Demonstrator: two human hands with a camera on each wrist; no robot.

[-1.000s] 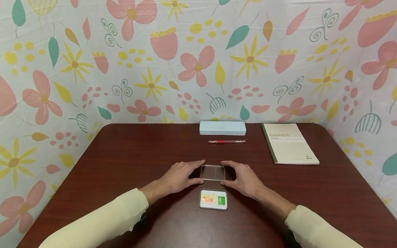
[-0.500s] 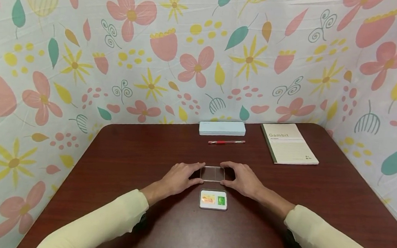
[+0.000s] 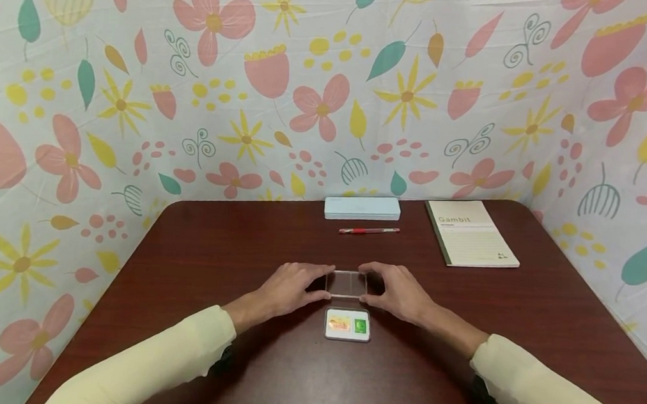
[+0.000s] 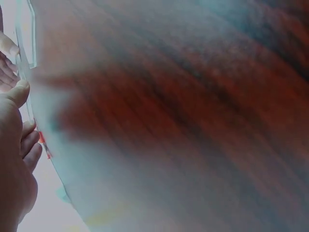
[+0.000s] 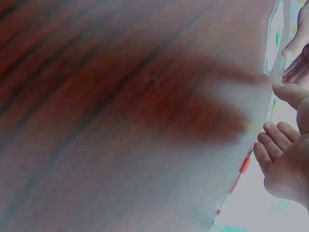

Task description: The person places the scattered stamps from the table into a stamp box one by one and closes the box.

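In the head view, a clear rectangular plastic cover [image 3: 346, 284] is held by its two short ends. My left hand [image 3: 293, 287] pinches the left end between thumb and fingers, while my right hand [image 3: 399, 292] grips the right end the same way. Just on the near side of the cover, a small flat case [image 3: 347, 325] lies on the table, its white inside bearing an orange picture and a green one. Both wrist views catch the cover edge-on, with the left thumb [image 4: 20, 94] and the right thumb [image 5: 289, 94] against it.
The dark red-brown table [image 3: 228, 238] has a pale blue pencil case [image 3: 362, 208] at its back edge. A red pen [image 3: 368, 231] lies before that, and a notepad [image 3: 471, 234] sits at the back right. Flower-patterned cloth [image 3: 286, 96] hangs behind.
The clear cover has shifted slightly toward me, its near edge now closer to the case. Both hands keep their hold at its ends. The other things have not moved.
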